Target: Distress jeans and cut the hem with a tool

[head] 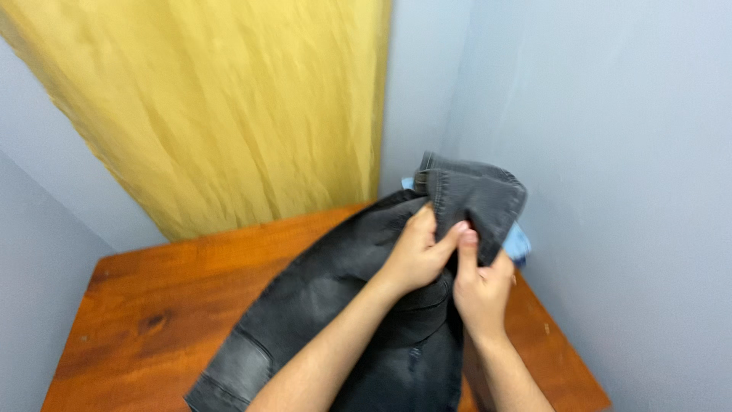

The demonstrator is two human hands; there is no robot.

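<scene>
Dark grey jeans (328,297) lie across a wooden table (152,305), their upper end lifted toward the back right corner. My left hand (415,255) grips the denim near the waistband. Beside it, my right hand (482,286) pinches the same fabric with the thumb pointing up. Both hands touch each other over the raised, folded part of the jeans (473,194). A bit of light blue cloth (518,243) peeks out behind the jeans at the right.
A yellow curtain (221,107) hangs behind the table at the left and centre. Pale blue-grey walls (610,152) close in on the right and the left, forming a narrow corner.
</scene>
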